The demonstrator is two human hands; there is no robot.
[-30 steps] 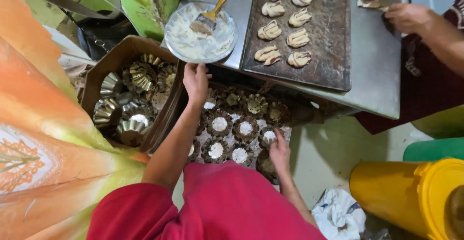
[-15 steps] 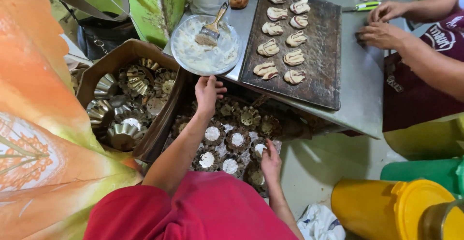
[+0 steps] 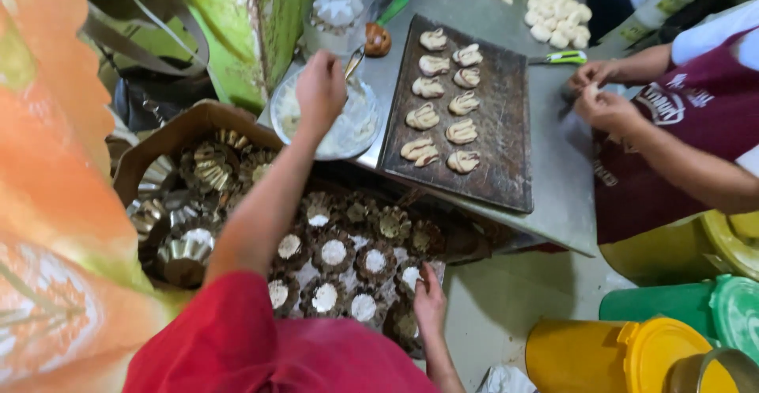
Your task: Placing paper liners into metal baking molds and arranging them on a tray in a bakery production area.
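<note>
My left hand (image 3: 320, 88) is closed in a narrow grip on the handle of a brush (image 3: 353, 62), over the round metal plate (image 3: 360, 128) of white grease at the near edge of the desk (image 3: 565, 195). My right hand (image 3: 429, 302) rests lower down, fingers curled on the edge of the tray of fluted moulds (image 3: 348, 262); I cannot tell whether its grip encloses anything. Left of that tray, a cardboard box (image 3: 186, 128) holds more empty fluted tins. Just beside the plate lies a dark baking tray (image 3: 494, 132) with shaped dough pieces (image 3: 431, 116). Across the desk, another person's hands (image 3: 597, 96) work close together.
</note>
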